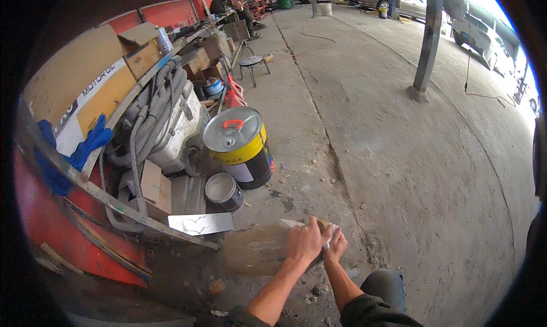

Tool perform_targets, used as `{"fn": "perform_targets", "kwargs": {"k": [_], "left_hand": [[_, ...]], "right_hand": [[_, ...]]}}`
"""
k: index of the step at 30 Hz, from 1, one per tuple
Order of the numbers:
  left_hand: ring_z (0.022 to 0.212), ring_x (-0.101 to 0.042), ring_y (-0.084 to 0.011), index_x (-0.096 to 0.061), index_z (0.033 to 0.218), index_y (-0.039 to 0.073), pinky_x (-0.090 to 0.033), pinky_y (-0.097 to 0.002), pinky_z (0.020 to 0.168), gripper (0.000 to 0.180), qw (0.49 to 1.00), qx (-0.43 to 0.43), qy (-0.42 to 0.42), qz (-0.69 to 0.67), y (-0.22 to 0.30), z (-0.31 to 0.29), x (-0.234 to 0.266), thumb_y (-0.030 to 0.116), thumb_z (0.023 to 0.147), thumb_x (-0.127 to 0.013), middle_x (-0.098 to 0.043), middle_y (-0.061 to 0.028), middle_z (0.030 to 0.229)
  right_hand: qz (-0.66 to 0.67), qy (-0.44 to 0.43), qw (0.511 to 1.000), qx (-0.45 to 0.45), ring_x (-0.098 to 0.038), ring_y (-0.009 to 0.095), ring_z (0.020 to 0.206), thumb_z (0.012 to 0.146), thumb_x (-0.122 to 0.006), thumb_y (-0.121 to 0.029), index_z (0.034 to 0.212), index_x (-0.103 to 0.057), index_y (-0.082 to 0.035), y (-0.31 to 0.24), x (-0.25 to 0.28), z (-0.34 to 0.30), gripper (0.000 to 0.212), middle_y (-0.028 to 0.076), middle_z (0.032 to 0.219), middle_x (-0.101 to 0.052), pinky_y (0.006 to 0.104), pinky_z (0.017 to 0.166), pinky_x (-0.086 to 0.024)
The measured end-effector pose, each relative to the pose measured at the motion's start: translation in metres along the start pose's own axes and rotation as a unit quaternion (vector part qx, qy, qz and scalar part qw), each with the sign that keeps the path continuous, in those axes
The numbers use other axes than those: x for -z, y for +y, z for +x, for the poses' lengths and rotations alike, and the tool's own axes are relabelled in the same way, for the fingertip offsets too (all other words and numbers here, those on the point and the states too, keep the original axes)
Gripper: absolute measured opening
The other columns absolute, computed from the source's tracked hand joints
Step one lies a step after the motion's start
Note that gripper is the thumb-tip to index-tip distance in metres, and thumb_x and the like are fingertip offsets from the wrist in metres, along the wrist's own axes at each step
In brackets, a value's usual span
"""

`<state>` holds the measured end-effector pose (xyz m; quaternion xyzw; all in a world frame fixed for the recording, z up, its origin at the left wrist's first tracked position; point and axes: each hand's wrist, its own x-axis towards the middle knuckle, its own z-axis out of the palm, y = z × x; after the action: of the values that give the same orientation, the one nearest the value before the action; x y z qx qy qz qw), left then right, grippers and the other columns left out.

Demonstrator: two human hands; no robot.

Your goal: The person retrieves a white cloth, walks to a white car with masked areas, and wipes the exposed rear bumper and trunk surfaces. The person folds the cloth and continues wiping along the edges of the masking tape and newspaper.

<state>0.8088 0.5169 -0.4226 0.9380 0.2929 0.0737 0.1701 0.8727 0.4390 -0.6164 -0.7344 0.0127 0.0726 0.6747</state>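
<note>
Left hand (305, 240), right hand (337, 246) | curled, can't tell if gripping | blurred brownish object (256, 250) beside

Left hand (303, 241) just beside right hand (335, 245) at lower centre, drum (239, 156) ahead and left — can (224, 191) before it, stool (252, 61) beyond, gloves (91, 141) far left, post (428, 42) off right
</note>
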Motion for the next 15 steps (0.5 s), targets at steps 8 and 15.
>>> {"fn": "perform_targets", "kwargs": {"k": [8, 15], "left_hand": [[0.077, -0.072, -0.0444, -0.064, 0.105, 0.003, -0.054, -0.0523, 0.066, 0.058, 0.988, 0.105, 0.078, -0.078, -0.074, -0.020, 0.064, 0.060, 0.099, -0.057, -0.073, -0.0203, 0.079], [0.077, -0.072, -0.0354, -0.066, 0.105, 0.003, -0.053, -0.0453, 0.070, 0.051, 0.934, 0.206, 0.250, -0.153, -0.210, -0.107, 0.115, 0.053, 0.102, -0.057, -0.072, -0.0162, 0.079]], "right_hand": [[-0.082, -0.019, 0.987, 0.139, -0.062, 0.035, 0.078, 0.108, -0.052, -0.028, 0.094, -0.068, 0.000, -0.068, -0.055, -0.057, 0.035, 0.016, 0.084, -0.065, 0.0442, 0.074, -0.050], [-0.096, -0.210, 0.860, 0.455, -0.060, 0.032, 0.084, 0.095, -0.067, -0.015, 0.083, -0.059, -0.004, -0.155, -0.113, -0.130, 0.018, 0.011, 0.085, -0.062, 0.0442, 0.076, -0.050]]}}
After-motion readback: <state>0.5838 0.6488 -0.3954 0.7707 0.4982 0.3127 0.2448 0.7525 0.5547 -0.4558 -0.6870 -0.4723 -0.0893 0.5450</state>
